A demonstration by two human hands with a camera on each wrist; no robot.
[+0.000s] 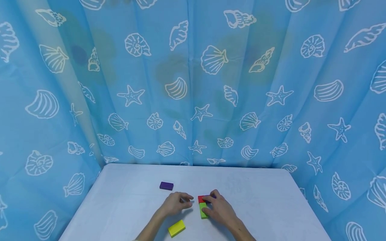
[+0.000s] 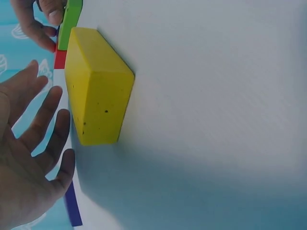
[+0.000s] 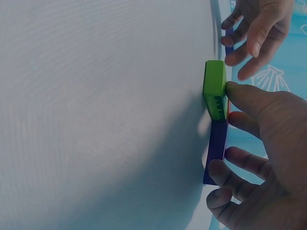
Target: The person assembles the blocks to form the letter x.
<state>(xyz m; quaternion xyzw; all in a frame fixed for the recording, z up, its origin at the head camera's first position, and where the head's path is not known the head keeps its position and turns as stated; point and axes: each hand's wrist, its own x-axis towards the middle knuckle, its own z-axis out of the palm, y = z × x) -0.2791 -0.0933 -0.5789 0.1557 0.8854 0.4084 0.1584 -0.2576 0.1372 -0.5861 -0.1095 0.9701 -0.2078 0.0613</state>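
My right hand [image 1: 222, 209] rests over a group of touching blocks. Its thumb touches the green block [image 1: 203, 214], and the index finger reaches the red block [image 1: 200, 199] at the green one's far end. In the right wrist view, a purple block [image 3: 217, 143] extends from that corner, with the other fingers loosely bent beside it. To the left, my left hand [image 1: 174, 204] hovers with relaxed, spread fingers and holds nothing. A yellow block [image 1: 177, 228] lies nearer the front, below the left hand; its end face fills much of the left wrist view.
Another purple block [image 1: 166, 185] lies apart, beyond the left hand. White cloth covers the table [image 1: 259, 194]. Blue curtains [image 1: 193, 100] with white shell prints stand behind the table and along both sides.
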